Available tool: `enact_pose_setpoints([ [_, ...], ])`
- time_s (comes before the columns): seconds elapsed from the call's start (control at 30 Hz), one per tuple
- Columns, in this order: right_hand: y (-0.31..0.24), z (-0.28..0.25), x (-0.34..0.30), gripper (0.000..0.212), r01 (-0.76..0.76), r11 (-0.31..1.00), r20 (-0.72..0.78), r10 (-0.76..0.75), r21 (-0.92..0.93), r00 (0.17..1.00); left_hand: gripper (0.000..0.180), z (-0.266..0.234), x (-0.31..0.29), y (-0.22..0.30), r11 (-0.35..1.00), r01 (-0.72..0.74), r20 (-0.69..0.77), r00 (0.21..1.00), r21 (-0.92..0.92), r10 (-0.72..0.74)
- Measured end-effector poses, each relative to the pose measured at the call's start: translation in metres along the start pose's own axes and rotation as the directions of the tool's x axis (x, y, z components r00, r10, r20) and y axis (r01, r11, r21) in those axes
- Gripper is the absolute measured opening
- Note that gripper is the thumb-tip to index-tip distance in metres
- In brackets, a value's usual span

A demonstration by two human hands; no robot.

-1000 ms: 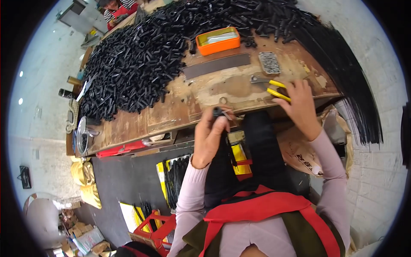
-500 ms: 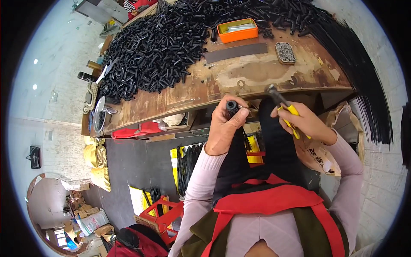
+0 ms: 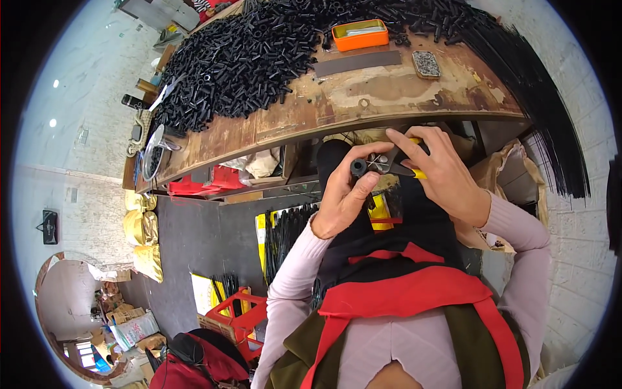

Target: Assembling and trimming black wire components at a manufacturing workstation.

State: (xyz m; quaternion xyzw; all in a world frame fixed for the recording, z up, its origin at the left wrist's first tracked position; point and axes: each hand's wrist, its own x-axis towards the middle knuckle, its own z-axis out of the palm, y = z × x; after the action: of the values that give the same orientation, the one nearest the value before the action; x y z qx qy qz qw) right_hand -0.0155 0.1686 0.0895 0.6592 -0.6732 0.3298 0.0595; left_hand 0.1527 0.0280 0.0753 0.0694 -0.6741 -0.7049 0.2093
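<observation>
My left hand [image 3: 342, 202] is closed around a short black plastic tube [image 3: 358, 168], its round open end turned up between thumb and fingers. In my right hand [image 3: 448, 176] is a pair of pliers with yellow handles [image 3: 419, 174]. The metal head of the pliers sits right beside the tube, at a small shiny metal piece [image 3: 382, 161] by my left fingertips. Whether the jaws grip that piece I cannot tell. Both hands are over my lap, just below the bench's front edge.
A large heap of black tubes [image 3: 233, 71] covers the left of the wooden bench [image 3: 337, 117]. Behind the hands lie an orange tin [image 3: 360, 43], a grey strip [image 3: 357, 63] and a small tin of grey bits [image 3: 426, 65]. Long black rods [image 3: 538, 91] hang off the right end.
My right hand has brought the pliers left and turned them, from apart to right beside the tube. My left hand has shifted slightly, still holding the tube.
</observation>
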Motion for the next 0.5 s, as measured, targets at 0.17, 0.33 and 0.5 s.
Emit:
enact_pose_setpoints([
  [0.17,0.006,-0.016,-0.008,0.060,0.074,0.991,0.127,-0.060,-0.111,0.990,0.047,0.005,-0.004,-0.004,0.998,0.002,-0.026,1.000,0.068,0.000],
  [0.33,0.002,-0.068,0.010,0.044,0.203,0.979,0.466,-0.177,-0.007,0.867,0.043,0.001,-0.006,0.002,0.990,-0.001,0.022,1.000,0.139,-0.002],
  [0.5,-0.016,-0.050,-0.025,0.051,-0.832,0.479,0.898,0.177,0.280,0.404,0.043,0.007,-0.016,-0.014,0.993,0.017,0.238,0.970,0.119,-0.045],
])
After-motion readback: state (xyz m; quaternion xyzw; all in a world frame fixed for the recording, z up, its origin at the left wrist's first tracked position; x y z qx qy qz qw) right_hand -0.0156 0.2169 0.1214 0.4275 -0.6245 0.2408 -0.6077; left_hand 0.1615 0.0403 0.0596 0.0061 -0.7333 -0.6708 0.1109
